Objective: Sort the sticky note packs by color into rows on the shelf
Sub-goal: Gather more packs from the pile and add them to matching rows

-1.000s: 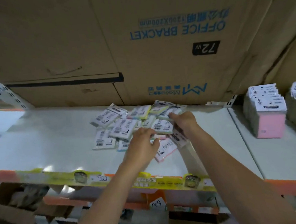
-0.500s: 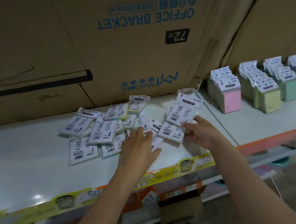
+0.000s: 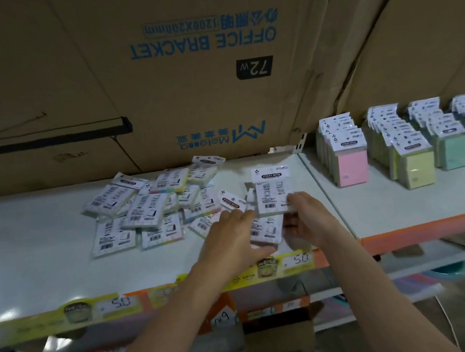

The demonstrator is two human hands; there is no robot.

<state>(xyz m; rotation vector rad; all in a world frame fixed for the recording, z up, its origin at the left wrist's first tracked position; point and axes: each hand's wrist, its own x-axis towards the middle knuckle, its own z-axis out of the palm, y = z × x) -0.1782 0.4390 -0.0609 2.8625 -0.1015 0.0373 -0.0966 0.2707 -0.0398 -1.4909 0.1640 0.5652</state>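
A loose heap of sticky note packs (image 3: 146, 208) lies face down on the white shelf (image 3: 40, 255). My right hand (image 3: 307, 220) grips one pack (image 3: 272, 192) upright above the shelf, its "STICKY NOTE" header up. My left hand (image 3: 232, 241) lies over other packs, fingers touching the held pack's left edge and a pack (image 3: 231, 200) below it. On the shelf to the right stand sorted rows: pink (image 3: 348, 166), yellow (image 3: 413, 164), green (image 3: 450, 149).
Big cardboard boxes (image 3: 193, 83) fill the back of the shelf behind the heap. Yellow price strips (image 3: 116, 305) run along the orange front edge. A lower shelf holds a small open carton (image 3: 279, 333).
The view swung left to right, bringing the sorted rows into sight. My right hand lifted packs out of the heap and now holds one upright; my left hand followed to its edge.
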